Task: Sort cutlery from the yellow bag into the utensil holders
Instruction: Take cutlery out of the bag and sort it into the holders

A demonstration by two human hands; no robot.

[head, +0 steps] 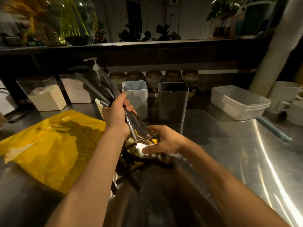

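My left hand grips a bundle of grey-handled cutlery, handles fanning up to the left and metal tips pointing down to the right. My right hand is just below those tips, fingers curved around them; whether it holds any piece is unclear. A pile of dark-handled cutlery lies on the steel counter beneath both hands. The yellow bag lies flat to the left. Two utensil holders stand behind: a light one and a darker grey one.
Lidded jars and a pump bottle line the back wall, with two containers of powder at left. Stacked white tubs and white cups sit at right. A blue straw-like stick lies on the counter.
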